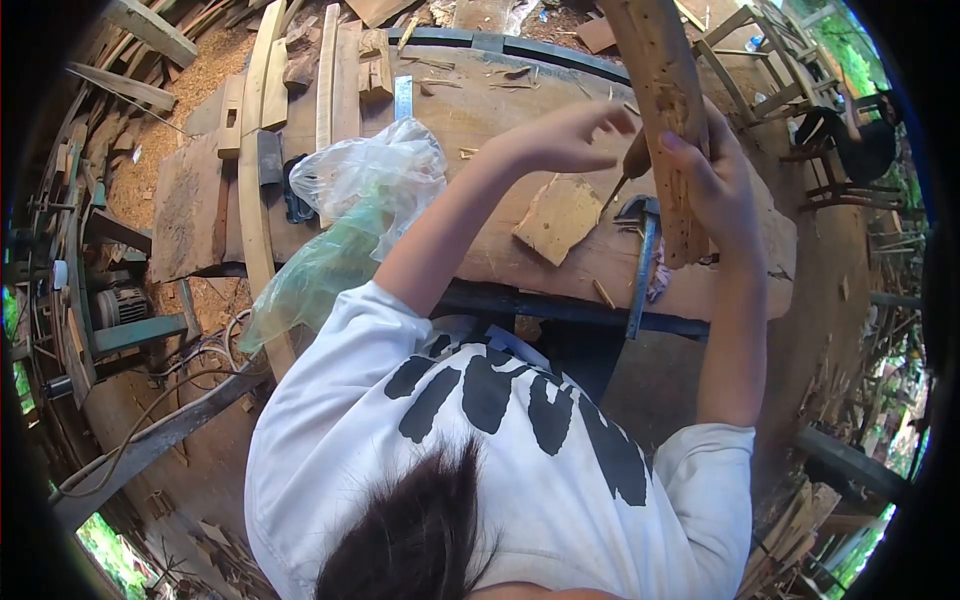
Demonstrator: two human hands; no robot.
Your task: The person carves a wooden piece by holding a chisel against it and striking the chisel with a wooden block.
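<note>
My right hand [712, 178] is closed on a long piece of wood [668, 100] pitted with small holes, the thumb lying across its near face. The wood slants up over the far edge of the workbench [500, 215]. Beside it is a thin-shafted hand tool with a brown handle [637, 157], its shaft pointing down and left; what supports it I cannot tell. My left hand [580, 135] hovers just left of that handle, fingers apart and slightly curled, holding nothing visible. Below lie a flat wood offcut [560, 218] and a blue metal clamp [644, 268] at the bench's near edge.
A crumpled clear plastic bag [375, 175] covers the bench's left part. Wooden strips [262, 180] and blocks lie farther left, near a motor [122, 304] and cables. Wood chips litter the far side. At the right, a person [865, 140] sits near wooden frames [755, 60].
</note>
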